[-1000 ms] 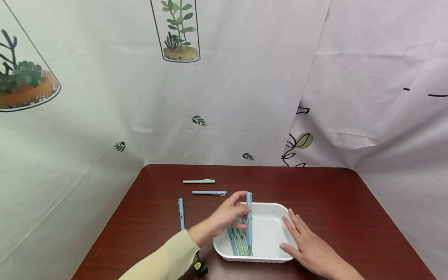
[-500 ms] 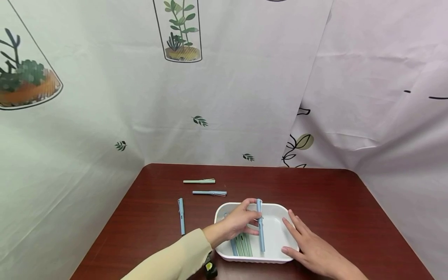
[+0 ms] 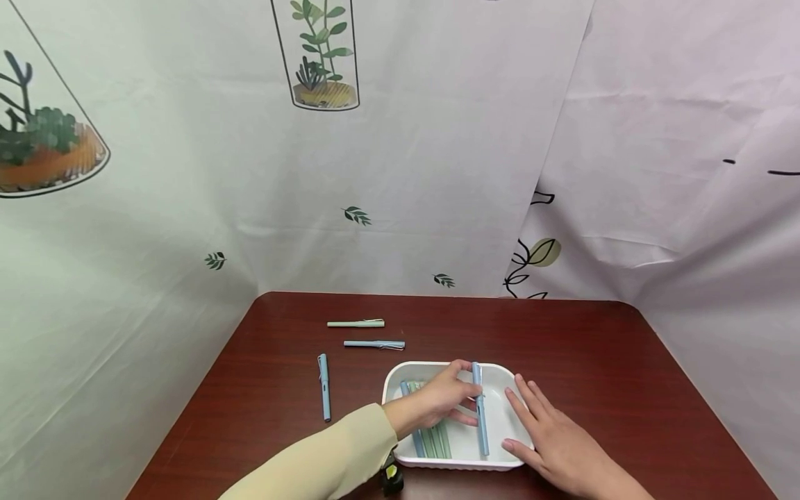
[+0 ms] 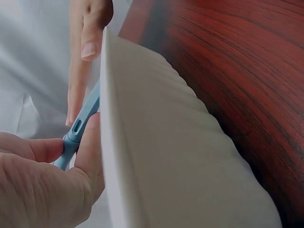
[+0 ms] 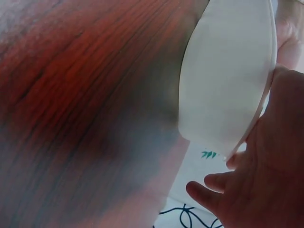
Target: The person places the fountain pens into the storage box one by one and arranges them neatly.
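My left hand (image 3: 440,397) pinches a light blue pen (image 3: 481,417) between thumb and fingers, inside the right half of a white tray (image 3: 462,464). In the left wrist view the blue pen (image 4: 84,116) slants behind the tray's wall (image 4: 156,137). Several pens, blue and pale green (image 3: 435,442), lie side by side in the tray's left part, partly hidden by the left hand and wrist. My right hand (image 3: 556,437) rests at the tray's right rim with fingers extended; in the right wrist view that hand (image 5: 261,175) lies along the rim.
On the dark red wooden table (image 3: 562,347), a pale green pen (image 3: 355,324) and a blue pen (image 3: 373,344) lie crosswise behind the tray. Another blue pen (image 3: 324,387) lies lengthwise to its left. A printed cloth (image 3: 400,173) hangs behind the table.
My left hand has moved right and slightly toward me with the blue pen, away from the row of pens into the tray's right half. My right hand has stayed at the rim.
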Available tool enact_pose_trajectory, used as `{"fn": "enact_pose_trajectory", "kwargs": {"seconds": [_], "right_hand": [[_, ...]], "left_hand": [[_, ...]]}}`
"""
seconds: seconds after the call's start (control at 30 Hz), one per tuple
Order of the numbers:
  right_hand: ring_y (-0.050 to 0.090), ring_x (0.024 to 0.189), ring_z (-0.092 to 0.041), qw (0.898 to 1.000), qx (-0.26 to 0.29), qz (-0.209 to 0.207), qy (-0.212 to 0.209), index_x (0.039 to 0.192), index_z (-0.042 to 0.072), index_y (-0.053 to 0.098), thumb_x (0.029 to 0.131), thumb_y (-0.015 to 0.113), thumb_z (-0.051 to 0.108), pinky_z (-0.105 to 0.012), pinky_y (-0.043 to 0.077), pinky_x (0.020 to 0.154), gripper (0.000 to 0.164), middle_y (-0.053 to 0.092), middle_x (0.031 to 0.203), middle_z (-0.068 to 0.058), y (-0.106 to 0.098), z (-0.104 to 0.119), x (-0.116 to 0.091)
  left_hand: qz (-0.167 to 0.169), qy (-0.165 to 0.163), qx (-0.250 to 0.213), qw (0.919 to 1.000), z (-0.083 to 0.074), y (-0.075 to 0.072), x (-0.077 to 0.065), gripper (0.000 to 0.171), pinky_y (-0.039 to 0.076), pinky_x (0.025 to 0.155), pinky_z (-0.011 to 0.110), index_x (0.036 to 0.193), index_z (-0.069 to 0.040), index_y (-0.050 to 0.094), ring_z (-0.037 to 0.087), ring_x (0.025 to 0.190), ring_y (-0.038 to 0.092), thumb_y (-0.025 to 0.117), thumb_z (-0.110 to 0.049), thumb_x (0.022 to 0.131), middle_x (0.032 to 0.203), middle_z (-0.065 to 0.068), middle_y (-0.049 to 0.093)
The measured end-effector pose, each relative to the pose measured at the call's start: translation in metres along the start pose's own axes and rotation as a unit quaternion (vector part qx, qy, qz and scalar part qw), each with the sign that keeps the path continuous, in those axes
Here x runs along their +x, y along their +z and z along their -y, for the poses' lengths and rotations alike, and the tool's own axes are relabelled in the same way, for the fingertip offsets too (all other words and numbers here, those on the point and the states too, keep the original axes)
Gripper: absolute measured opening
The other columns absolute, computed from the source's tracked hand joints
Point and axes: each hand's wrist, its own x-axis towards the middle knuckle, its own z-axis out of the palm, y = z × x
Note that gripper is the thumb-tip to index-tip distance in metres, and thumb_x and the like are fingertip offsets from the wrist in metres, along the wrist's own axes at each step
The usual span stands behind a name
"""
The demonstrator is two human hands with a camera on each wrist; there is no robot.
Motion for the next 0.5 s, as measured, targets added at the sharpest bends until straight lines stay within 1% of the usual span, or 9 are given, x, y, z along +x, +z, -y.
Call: {"fn": "enact_pose_trajectory", "kwargs": {"seconds": [0.1,0.23,0.27,0.3,0.4,0.47,0.5], "right_hand": [[0.048,0.137,-0.040,1.000,-0.009,-0.010,-0.006,0.150,0.012,0.050,0.093,0.063,0.060,-0.044,0.054,0.096,0.076,0.038,0.160,-0.015,0.001,0.000,0.000],[0.048,0.138,-0.039,1.000,-0.011,-0.018,-0.014,0.149,0.010,0.051,0.094,0.062,0.059,-0.044,0.054,0.096,0.075,0.039,0.160,-0.016,0.001,0.000,0.000],[0.045,0.141,-0.038,1.000,-0.010,-0.020,-0.015,0.149,0.010,0.051,0.094,0.062,0.059,-0.044,0.054,0.096,0.075,0.039,0.160,-0.016,0.002,0.000,-0.001],[0.038,0.146,-0.035,1.000,-0.010,-0.021,-0.017,0.149,0.010,0.051,0.094,0.062,0.059,-0.044,0.054,0.096,0.075,0.038,0.160,-0.016,0.002,0.000,-0.001],[0.022,0.153,-0.024,0.999,-0.009,-0.028,-0.019,0.149,0.009,0.051,0.094,0.062,0.058,-0.045,0.054,0.097,0.074,0.038,0.160,-0.017,0.003,-0.001,-0.002],[0.023,0.153,-0.023,0.999,-0.007,-0.028,-0.017,0.149,0.009,0.051,0.094,0.063,0.057,-0.044,0.053,0.097,0.074,0.038,0.160,-0.017,0.003,-0.001,-0.002],[0.026,0.152,-0.026,0.999,-0.007,-0.028,-0.017,0.149,0.008,0.051,0.094,0.063,0.057,-0.044,0.054,0.097,0.074,0.039,0.159,-0.017,0.003,-0.001,-0.002]], "left_hand": [[0.001,-0.008,0.014,0.9999,0.000,0.005,0.001,0.031,0.062,0.064,0.044,0.128,-0.006,0.048,0.023,0.076,0.069,0.059,-0.004,0.098,0.094,0.016,0.066],[-0.003,-0.016,0.029,0.9995,0.003,0.011,0.004,0.026,0.062,0.062,0.042,0.123,-0.006,0.049,0.023,0.075,0.069,0.059,-0.003,0.099,0.090,0.015,0.066],[-0.003,-0.017,0.032,0.9993,0.004,0.012,0.005,0.025,0.062,0.062,0.042,0.122,-0.006,0.049,0.023,0.075,0.069,0.059,-0.003,0.099,0.089,0.015,0.065],[-0.003,-0.018,0.036,0.9992,0.005,0.014,0.006,0.024,0.062,0.062,0.041,0.121,-0.006,0.050,0.023,0.074,0.069,0.059,-0.002,0.099,0.088,0.015,0.065],[-0.005,-0.021,0.045,0.9988,0.008,0.017,0.010,0.022,0.062,0.061,0.041,0.118,-0.005,0.049,0.022,0.071,0.068,0.059,-0.001,0.099,0.085,0.015,0.064],[-0.008,-0.022,0.050,0.9985,0.009,0.020,0.012,0.020,0.062,0.061,0.042,0.116,-0.005,0.049,0.021,0.068,0.067,0.059,0.000,0.098,0.082,0.014,0.063],[-0.010,-0.023,0.051,0.9984,0.010,0.021,0.013,0.020,0.062,0.062,0.042,0.115,-0.004,0.049,0.021,0.066,0.067,0.059,0.001,0.098,0.081,0.014,0.063]]}}
